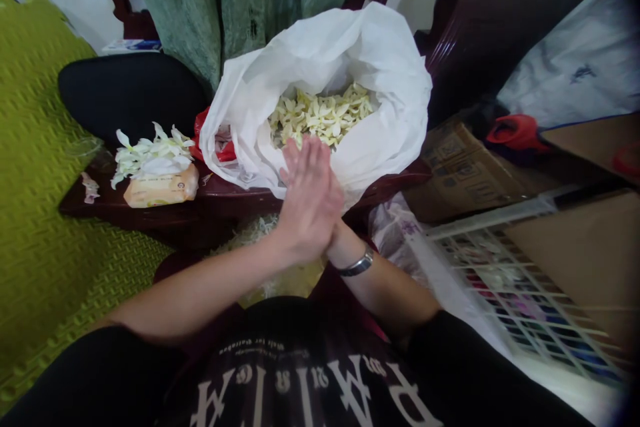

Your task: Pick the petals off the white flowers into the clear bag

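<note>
1. The left hand (305, 207) and the right hand (334, 207) are pressed palm to palm at the center of the frame, just in front of the lower rim of the white plastic bag (385, 80). The left hand hides most of the right.
2. The fingers (307, 160) of the left hand are straight and closed together, pointing up toward the bag. The right hand's fingers are mostly hidden. Nothing shows gripped in either hand, though the space between the palms cannot be seen.
3. A metal bracelet (356, 263) circles the right wrist.
4. The bag stands open at upper center on a dark wooden table (150, 207), with pale yellow petals (320, 113) heaped inside.
5. A red plastic bag (207, 140) sits against the bag's left side.
6. Left of both, white petals (153, 157) lie on a tan packet (163, 188) at the table's edge.
7. Below the hands, a pale shredded heap (260, 233) lies just beyond the person's black printed T-shirt (310, 380).
8. A green foam mat (60, 147) fills the left side. A black cushion (130, 97) and a green curtain (170, 0) are at upper left.
9. A cardboard box (465, 173) and a white wire rack (520, 293) are at right.
</note>
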